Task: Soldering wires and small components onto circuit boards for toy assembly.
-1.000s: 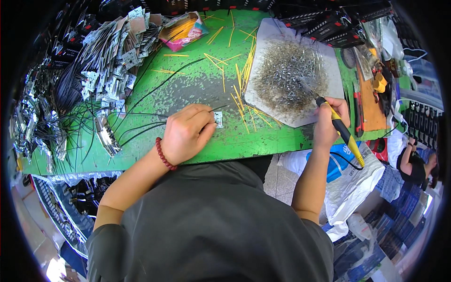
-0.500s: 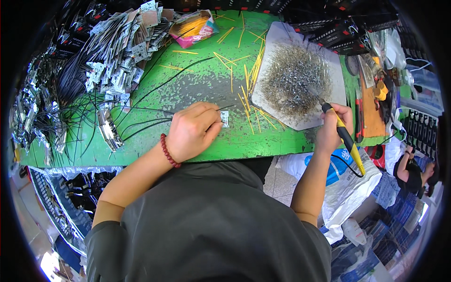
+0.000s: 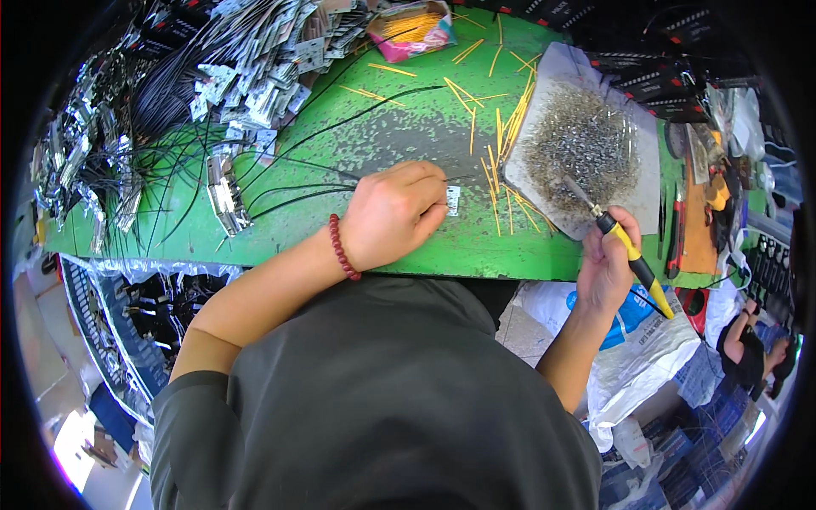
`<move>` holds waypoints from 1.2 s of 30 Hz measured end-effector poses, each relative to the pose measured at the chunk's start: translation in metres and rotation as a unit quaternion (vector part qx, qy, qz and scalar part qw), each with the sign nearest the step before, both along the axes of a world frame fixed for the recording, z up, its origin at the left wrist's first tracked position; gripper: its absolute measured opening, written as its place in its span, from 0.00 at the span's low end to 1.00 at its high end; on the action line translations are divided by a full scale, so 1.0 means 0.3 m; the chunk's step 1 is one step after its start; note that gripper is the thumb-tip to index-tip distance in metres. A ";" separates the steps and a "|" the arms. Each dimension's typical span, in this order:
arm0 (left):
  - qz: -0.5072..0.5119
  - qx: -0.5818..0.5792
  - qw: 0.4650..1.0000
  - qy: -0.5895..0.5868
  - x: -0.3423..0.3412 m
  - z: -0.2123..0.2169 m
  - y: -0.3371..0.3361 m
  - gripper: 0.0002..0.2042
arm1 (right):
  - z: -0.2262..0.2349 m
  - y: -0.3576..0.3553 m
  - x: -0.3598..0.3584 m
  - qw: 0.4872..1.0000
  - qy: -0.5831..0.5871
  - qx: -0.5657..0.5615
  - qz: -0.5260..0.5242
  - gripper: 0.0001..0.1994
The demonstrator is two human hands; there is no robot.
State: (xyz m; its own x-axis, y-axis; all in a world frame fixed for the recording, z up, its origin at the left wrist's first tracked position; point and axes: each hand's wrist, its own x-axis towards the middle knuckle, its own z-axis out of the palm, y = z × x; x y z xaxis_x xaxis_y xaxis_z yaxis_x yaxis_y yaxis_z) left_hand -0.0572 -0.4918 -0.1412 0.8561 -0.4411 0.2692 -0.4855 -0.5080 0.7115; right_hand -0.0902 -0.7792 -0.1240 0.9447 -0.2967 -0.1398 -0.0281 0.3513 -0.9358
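My left hand is closed in a pinch on a black cable, one of several running in from the left. Just past its fingertips a small silver metal plate lies on the green table. A thin dark end sticks out beside the plate. My right hand grips a yellow-and-black soldering iron. Its metal tip points up and left, over the lower part of a pale pad covered with dark solder residue. Whether the tip touches the pad, I cannot tell.
Thin yellow sticks lie scattered left of the pad, and more fill a pink box. Cabled metal plates are piled at the far left, with a stack nearer. A red-handled tool lies at right. Another person is beyond.
The whole view has shifted, so the table appears further right. Relative to the pad, my right hand has brought the iron's tip leftward. My left hand keeps its pinch beside the plate.
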 end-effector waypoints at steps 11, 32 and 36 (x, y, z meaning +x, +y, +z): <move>0.016 0.016 1.000 0.020 -0.002 0.002 -0.011 0.03 | -0.079 0.201 -0.071 0.998 -0.027 -0.052 0.001 0.08; 0.015 0.024 0.999 0.036 0.005 0.001 -0.017 0.04 | -0.081 0.250 -0.061 0.977 -0.067 -0.193 0.052 0.07; 0.018 0.026 0.999 0.039 0.004 0.006 -0.018 0.04 | -0.106 0.238 -0.066 0.980 -0.104 -0.167 0.033 0.07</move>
State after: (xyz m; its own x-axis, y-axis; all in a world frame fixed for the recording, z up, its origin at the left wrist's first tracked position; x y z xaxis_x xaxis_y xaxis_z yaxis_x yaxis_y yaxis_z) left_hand -0.0560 -0.4972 -0.1395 0.8886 -0.4220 0.1795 -0.4113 -0.5602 0.7190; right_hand -0.1101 -0.7078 -0.1558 0.9613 -0.2298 0.1522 0.1630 0.0285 -0.9862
